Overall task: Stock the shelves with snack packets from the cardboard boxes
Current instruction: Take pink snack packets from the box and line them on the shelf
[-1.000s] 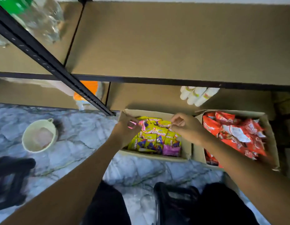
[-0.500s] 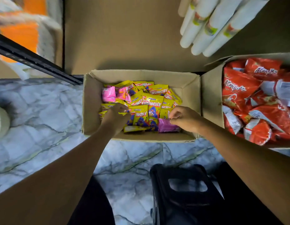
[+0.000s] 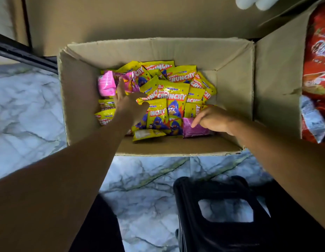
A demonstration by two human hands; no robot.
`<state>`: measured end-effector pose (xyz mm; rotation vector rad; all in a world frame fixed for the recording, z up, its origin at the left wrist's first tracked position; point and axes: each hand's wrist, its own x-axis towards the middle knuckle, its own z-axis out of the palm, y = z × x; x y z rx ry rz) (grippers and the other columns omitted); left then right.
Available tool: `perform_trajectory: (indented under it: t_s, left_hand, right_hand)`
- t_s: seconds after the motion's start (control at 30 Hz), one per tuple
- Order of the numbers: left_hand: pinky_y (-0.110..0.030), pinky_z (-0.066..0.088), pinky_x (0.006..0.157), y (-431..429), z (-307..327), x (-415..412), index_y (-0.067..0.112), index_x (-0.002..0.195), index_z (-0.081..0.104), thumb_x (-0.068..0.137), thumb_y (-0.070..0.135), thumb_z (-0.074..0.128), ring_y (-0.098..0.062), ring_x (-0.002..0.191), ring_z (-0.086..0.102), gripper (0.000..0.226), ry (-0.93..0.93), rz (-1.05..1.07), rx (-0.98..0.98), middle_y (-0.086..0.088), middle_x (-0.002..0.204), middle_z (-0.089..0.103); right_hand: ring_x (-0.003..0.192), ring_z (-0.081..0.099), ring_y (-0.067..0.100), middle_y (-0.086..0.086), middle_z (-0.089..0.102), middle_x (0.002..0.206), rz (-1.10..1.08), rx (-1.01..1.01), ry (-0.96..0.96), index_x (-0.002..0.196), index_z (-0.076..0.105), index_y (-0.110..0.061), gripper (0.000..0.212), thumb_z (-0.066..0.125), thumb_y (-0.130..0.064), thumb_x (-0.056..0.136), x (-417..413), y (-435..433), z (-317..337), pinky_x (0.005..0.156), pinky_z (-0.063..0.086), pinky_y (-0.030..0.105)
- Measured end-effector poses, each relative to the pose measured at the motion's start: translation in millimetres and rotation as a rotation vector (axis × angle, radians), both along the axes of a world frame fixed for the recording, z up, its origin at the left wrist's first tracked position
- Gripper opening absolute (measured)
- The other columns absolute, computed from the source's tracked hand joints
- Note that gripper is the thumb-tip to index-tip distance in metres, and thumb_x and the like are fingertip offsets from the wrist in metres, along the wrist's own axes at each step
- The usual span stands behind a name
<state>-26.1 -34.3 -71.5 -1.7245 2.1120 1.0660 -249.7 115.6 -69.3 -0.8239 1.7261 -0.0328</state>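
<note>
My left hand (image 3: 129,106) is down inside the open cardboard box (image 3: 158,47), spread wide with the fingers straight and the thumb splayed off to the right. It holds nothing. The fingertips (image 3: 119,89) reach the gap between the two pink packets (image 3: 106,85) at the left of the pile and look to be just touching them, though the blur there keeps me from being certain. The palm hovers over the yellow snack packets (image 3: 177,91) that fill most of the box floor.

My right hand (image 3: 213,119) sits low at the near right corner of the same box, knuckles up and fingers curled downward. The index finger sticks out to the left, its tip resting on the purple packet (image 3: 194,131) lying against the near wall. My thumb is hidden under the hand, so I cannot tell whether I have the packet pinched or am only touching it.

A second box (image 3: 278,84) stands touching the first on the right, heaped with red packets (image 3: 316,73). Both boxes sit on the marble floor (image 3: 30,115) below the brown shelf board (image 3: 121,17).
</note>
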Motion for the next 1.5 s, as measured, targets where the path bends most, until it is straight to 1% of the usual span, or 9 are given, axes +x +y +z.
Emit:
perform_trajectory:
  t_s: [0.2, 0.3, 0.47, 0.53, 0.73, 0.93, 1.13, 1.27, 1.5]
  left_hand:
    - [-0.041, 0.021, 0.115, -16, -15, 0, 0.026, 0.120, 0.060, 0.083, 0.017, 0.065, -0.030, 0.149, 0.017, 0.039, 0.001, -0.095, 0.000, -0.006, 0.159, 0.026]
    - [-0.034, 0.032, 0.097, -12, -12, -3, 0.017, 0.130, 0.049, 0.082, 0.008, 0.064, -0.029, 0.128, 0.039, 0.051, 0.082, -0.109, -0.040, -0.005, 0.133, 0.048]
    - [-0.035, 0.045, 0.098, -18, -19, -2, 0.020, 0.141, 0.042, 0.078, -0.002, 0.063, -0.031, 0.129, 0.043, 0.069, 0.102, -0.089, -0.076, -0.011, 0.145, 0.032]
    - [-0.039, 0.047, 0.099, -18, -24, -2, 0.021, 0.139, 0.044, 0.079, -0.004, 0.060, -0.032, 0.129, 0.044, 0.068, 0.095, -0.118, -0.066, -0.011, 0.144, 0.035]
    - [-0.046, 0.050, 0.083, -9, -29, -8, 0.032, 0.121, 0.054, 0.088, 0.020, 0.046, -0.033, 0.099, 0.058, 0.036, 0.008, -0.266, -0.231, -0.002, 0.106, 0.070]
    - [-0.047, 0.040, 0.095, 10, -30, -9, 0.022, 0.109, 0.064, 0.081, 0.016, 0.070, -0.036, 0.120, 0.042, 0.030, -0.032, -0.186, -0.326, -0.013, 0.129, 0.045]
    - [-0.048, 0.035, 0.104, 10, -32, -4, 0.017, 0.115, 0.058, 0.082, 0.017, 0.071, -0.042, 0.136, 0.032, 0.035, 0.049, -0.085, -0.245, -0.019, 0.150, 0.030]
    - [-0.049, 0.035, 0.107, 2, -32, -7, 0.024, 0.123, 0.061, 0.089, 0.022, 0.066, -0.042, 0.136, 0.031, 0.034, 0.035, -0.043, -0.141, -0.017, 0.148, 0.030]
    - [-0.038, 0.041, 0.106, -17, -27, -6, 0.027, 0.107, 0.070, 0.086, 0.026, 0.074, -0.030, 0.124, 0.039, 0.022, 0.005, -0.073, -0.102, -0.015, 0.129, 0.035]
  right_hand:
    - [0.087, 0.050, 0.012, -0.004, 0.056, 0.104, 0.055, 0.023, -0.011, 0.082, 0.070, -0.032, 0.044, 0.044, 0.000, 0.094, -1, -1, -13, 0.063, 0.035, 0.017]
    - [0.092, 0.053, 0.012, -0.001, 0.060, 0.111, 0.021, 0.011, -0.020, 0.094, 0.062, -0.027, 0.027, 0.052, -0.002, 0.092, 1, 1, -20, 0.073, 0.040, 0.024]
    - [0.097, 0.054, 0.017, 0.007, 0.056, 0.126, -0.064, 0.072, -0.035, 0.117, 0.052, -0.025, 0.034, 0.057, -0.003, 0.090, 5, 5, -31, 0.071, 0.041, 0.028]
    - [0.084, 0.056, 0.015, 0.004, 0.055, 0.118, -0.104, 0.069, -0.009, 0.125, 0.052, -0.024, 0.038, 0.060, -0.007, 0.091, 6, 6, -32, 0.061, 0.041, 0.029]
    - [0.103, 0.061, 0.022, 0.002, 0.063, 0.109, -0.106, 0.059, 0.055, 0.117, 0.056, -0.028, 0.047, 0.082, -0.025, 0.078, 9, 15, -35, 0.082, 0.046, 0.030]
    - [0.098, 0.049, 0.021, 0.004, 0.051, 0.114, 0.040, 0.112, 0.192, 0.097, 0.051, -0.030, 0.049, 0.083, -0.056, 0.069, 13, 12, -31, 0.079, 0.037, 0.032]
    - [0.125, 0.051, 0.027, 0.006, 0.053, 0.136, -0.073, 0.181, 0.063, 0.137, 0.038, -0.015, 0.094, 0.079, -0.064, 0.068, 17, 10, -24, 0.091, 0.043, 0.035]
    - [0.095, 0.050, 0.017, -0.003, 0.051, 0.103, -0.111, 0.177, 0.004, 0.117, 0.040, -0.017, 0.067, 0.077, -0.056, 0.077, 19, 11, -21, 0.061, 0.034, 0.025]
    - [0.092, 0.054, 0.020, 0.004, 0.055, 0.105, -0.208, 0.052, -0.020, 0.089, 0.053, -0.026, 0.037, 0.077, -0.053, 0.079, 22, 13, -29, 0.065, 0.039, 0.030]
